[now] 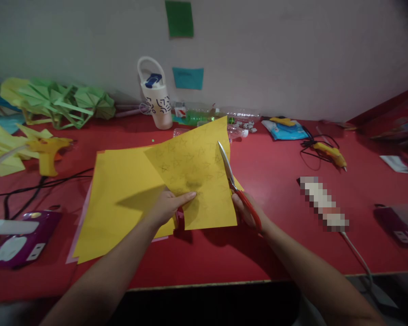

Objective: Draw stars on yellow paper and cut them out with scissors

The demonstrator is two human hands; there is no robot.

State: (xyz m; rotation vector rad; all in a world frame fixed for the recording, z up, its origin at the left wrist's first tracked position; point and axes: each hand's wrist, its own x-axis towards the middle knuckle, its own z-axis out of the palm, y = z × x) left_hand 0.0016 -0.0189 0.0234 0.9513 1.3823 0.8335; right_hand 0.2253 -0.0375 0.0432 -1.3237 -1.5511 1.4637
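Observation:
A yellow sheet of paper (204, 158) with several pencilled stars is lifted at a tilt above the table. My left hand (172, 203) grips its lower left part, thumb flat on top and the fingers hidden beneath. In my right hand (246, 210) is a pair of scissors (231, 176) with red handles, pointing up and away. The blades lie along the sheet's right edge; whether they are cutting into it I cannot tell. Under and left of the lifted sheet rests a stack of yellow paper (115, 194), with pink paper showing at its edge.
A red table (275, 249) carries a yellow glue gun (49, 151) at left, another glue gun (331, 155) at right, and a purple device (23, 237). Against the wall stand a white tumbler (158, 102), plastic bottles (238, 114) and green folded paper (64, 102). A power strip (324, 203) lies right.

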